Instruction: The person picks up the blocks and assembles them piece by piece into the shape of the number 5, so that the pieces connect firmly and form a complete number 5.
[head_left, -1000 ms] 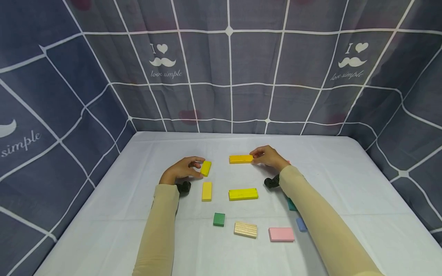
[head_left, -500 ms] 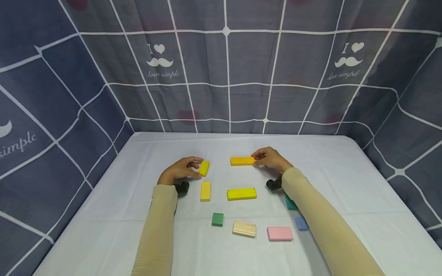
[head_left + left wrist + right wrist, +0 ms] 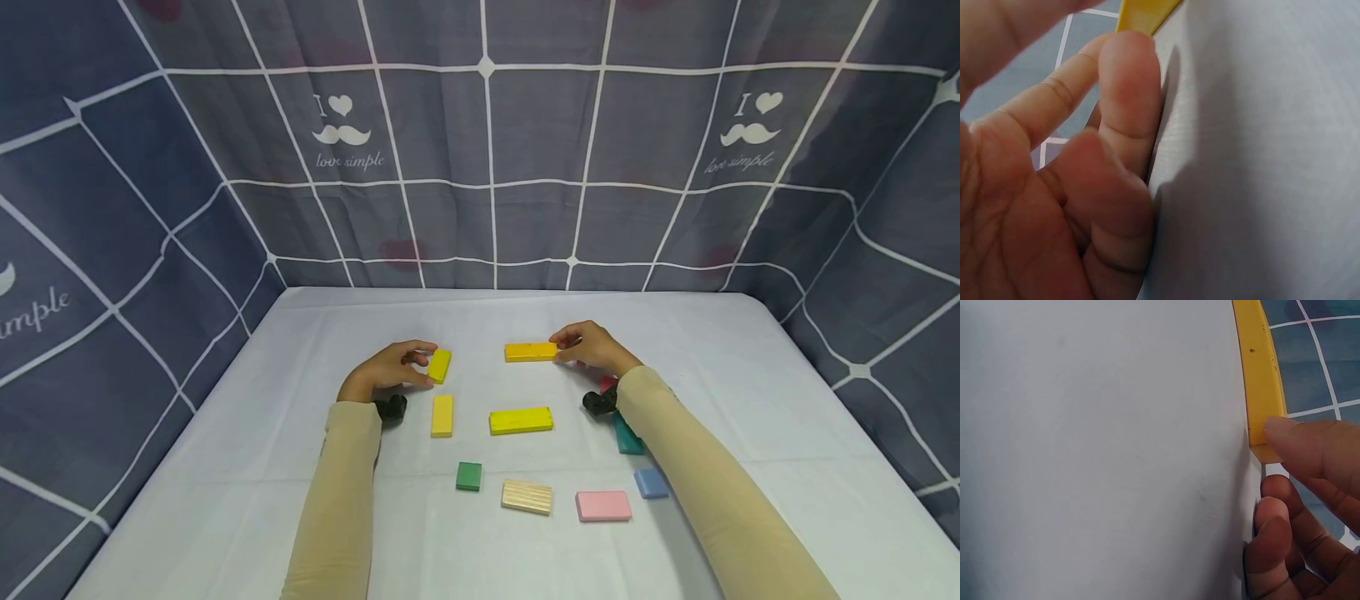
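Note:
My left hand [image 3: 388, 367] holds a short yellow block [image 3: 439, 367] between thumb and fingertips at the far left; in the left wrist view only a corner of that yellow block [image 3: 1141, 15] shows beyond the fingers. Toward the back, my right hand [image 3: 594, 347] pinches the right end of a long orange-yellow block [image 3: 530, 352]. The right wrist view has the thumb on the end of this orange-yellow block [image 3: 1263, 375], which lies along the white cloth. Nearer me lie an upright-pointing yellow block [image 3: 442, 417] and a long bright yellow block [image 3: 521, 421].
Closer to me are a green square block [image 3: 468, 477], a ridged wooden block [image 3: 527, 497] and a pink block [image 3: 603, 506]. A blue block [image 3: 651, 483], a teal block [image 3: 627, 435] and a partly hidden red piece [image 3: 607, 383] lie by the right forearm. Grey checked curtains [image 3: 450, 167] surround the table.
My right hand has shifted the long orange-yellow block slightly right and toward me. My left hand stays in place with its yellow block. The head view has turned a little right.

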A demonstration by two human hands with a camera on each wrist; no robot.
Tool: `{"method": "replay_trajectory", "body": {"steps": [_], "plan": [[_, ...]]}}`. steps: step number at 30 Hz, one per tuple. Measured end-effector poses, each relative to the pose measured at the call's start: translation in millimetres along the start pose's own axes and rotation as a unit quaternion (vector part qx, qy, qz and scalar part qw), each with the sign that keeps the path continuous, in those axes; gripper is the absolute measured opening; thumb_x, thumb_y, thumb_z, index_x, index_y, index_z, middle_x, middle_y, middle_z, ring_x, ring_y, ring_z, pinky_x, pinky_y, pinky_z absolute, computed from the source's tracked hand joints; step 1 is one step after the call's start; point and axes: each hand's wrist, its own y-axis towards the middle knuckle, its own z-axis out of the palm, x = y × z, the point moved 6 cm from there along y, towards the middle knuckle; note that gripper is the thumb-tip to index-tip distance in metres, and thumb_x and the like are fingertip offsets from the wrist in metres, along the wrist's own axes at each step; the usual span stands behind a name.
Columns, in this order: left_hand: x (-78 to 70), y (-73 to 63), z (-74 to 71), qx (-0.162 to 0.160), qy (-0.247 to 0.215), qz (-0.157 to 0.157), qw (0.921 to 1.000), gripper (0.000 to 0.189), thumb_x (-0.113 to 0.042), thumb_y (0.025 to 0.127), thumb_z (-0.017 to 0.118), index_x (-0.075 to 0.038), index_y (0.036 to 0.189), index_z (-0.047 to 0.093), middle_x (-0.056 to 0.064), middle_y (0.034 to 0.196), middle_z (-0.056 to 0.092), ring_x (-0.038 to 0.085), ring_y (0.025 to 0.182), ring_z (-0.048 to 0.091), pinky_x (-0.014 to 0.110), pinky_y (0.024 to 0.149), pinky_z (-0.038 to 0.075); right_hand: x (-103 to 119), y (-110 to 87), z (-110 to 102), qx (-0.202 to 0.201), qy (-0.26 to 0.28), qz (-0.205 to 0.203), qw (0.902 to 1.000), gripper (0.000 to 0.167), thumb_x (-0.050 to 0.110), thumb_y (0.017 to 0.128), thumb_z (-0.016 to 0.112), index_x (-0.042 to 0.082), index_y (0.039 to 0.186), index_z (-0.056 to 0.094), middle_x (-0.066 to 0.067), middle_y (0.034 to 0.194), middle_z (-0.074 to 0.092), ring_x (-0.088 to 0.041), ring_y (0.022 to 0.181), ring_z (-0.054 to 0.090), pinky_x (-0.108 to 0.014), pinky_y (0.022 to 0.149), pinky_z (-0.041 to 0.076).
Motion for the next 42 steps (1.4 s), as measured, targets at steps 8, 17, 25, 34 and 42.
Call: {"method": "replay_trajectory", "body": {"steps": [8, 17, 25, 34, 42], "plan": [[2.2, -1.8, -0.4, 0.002, -0.001, 0.000, 1.0000, 0.073, -0.008, 0.090, 0.087, -0.003, 0.155, 0.055, 0.019, 0.134, 0.061, 0.030, 0.116, 0.056, 0.033, 0.092, 0.048, -3, -0.3, -2, 0.000, 0.004, 0.007, 1.0000, 0.039, 0.005, 0.097, 0.078, -0.002, 0.135, 0.072, -0.014, 0.115, 0.068, -0.023, 0.095, 0.059, -0.026, 0.075, 0.054], [2.6, -2.6, -1.6, 0.001, -0.001, -0.002, 1.0000, 0.073, -0.008, 0.090, 0.087, -0.004, 0.155, 0.055, 0.019, 0.135, 0.060, 0.029, 0.114, 0.055, 0.033, 0.091, 0.047, -4, -2.2, -2, 0.003, 0.011, 0.008, 0.9999, 0.041, 0.005, 0.097, 0.078, -0.003, 0.136, 0.070, -0.014, 0.115, 0.068, -0.020, 0.089, 0.059, -0.026, 0.075, 0.055], [3.8, -2.0, -0.8, 0.003, -0.003, -0.002, 1.0000, 0.074, -0.008, 0.089, 0.087, -0.004, 0.156, 0.055, 0.019, 0.135, 0.060, 0.029, 0.114, 0.055, 0.034, 0.091, 0.047, -7, -1.0, -2, 0.007, 0.015, 0.009, 0.9998, 0.041, 0.005, 0.098, 0.077, -0.004, 0.137, 0.070, -0.014, 0.114, 0.068, -0.019, 0.088, 0.060, -0.023, 0.075, 0.054], [3.3, -0.6, -0.4, 0.002, -0.006, -0.007, 1.0000, 0.075, -0.009, 0.089, 0.087, -0.004, 0.156, 0.054, 0.019, 0.137, 0.059, 0.030, 0.117, 0.055, 0.034, 0.094, 0.047, -8, -1.5, -3, 0.010, 0.029, 0.014, 0.9994, 0.041, 0.002, 0.098, 0.075, -0.007, 0.138, 0.068, -0.013, 0.112, 0.066, -0.018, 0.087, 0.061, -0.024, 0.078, 0.055], [1.8, -0.7, -0.8, -0.001, -0.002, -0.009, 1.0000, 0.074, -0.010, 0.090, 0.087, -0.005, 0.156, 0.055, 0.018, 0.135, 0.060, 0.028, 0.114, 0.055, 0.032, 0.091, 0.047, -12, 0.3, -2, 0.008, 0.064, 0.024, 0.9977, 0.040, -0.001, 0.098, 0.075, -0.008, 0.137, 0.068, -0.010, 0.108, 0.065, -0.019, 0.091, 0.059, -0.021, 0.078, 0.055]]}}
